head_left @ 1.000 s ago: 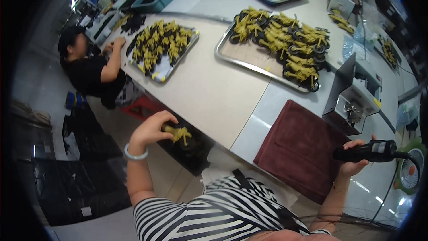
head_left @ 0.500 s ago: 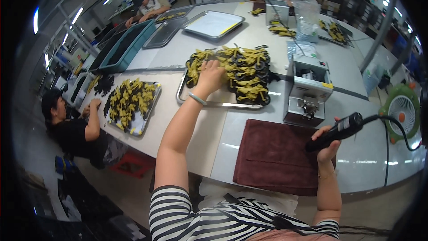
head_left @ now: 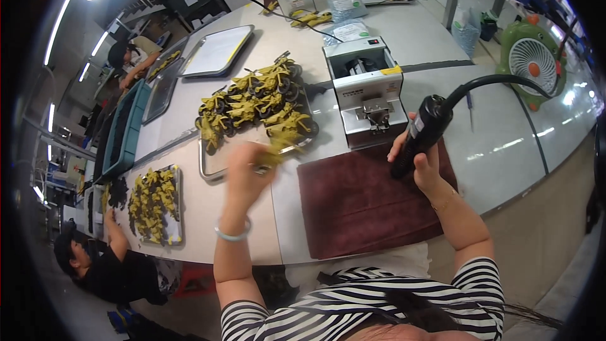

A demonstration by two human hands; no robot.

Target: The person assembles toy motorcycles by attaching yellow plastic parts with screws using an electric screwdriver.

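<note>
My left hand [head_left: 243,170] is smeared by motion at the near edge of a metal tray [head_left: 211,167]. Its fingers are closed on a blurred yellow toy motorcycle [head_left: 276,151]. Behind it, several more yellow toy motorcycles [head_left: 243,110] with black wheels stand in rows on the tray. On the right, my right hand [head_left: 426,167] grips a black corded electric screwdriver [head_left: 424,129], its lower end pointing down and left. The screwdriver is above a folded dark red cloth [head_left: 366,202] on the table. Just beyond the cloth is a silver screw feeder machine [head_left: 369,98].
A second tray [head_left: 175,237] of yellow parts lies at the left, near a co-worker in black [head_left: 107,271]. Farther back are a teal bin [head_left: 129,129] and a white-lined tray [head_left: 218,50]. A green fan [head_left: 533,63] and a thin screwdriver [head_left: 469,110] are at the right.
My left hand has drawn back from the tray toward me, bringing a yellow toy motorcycle with it. The view has turned rightward. My right hand still grips the electric screwdriver.
</note>
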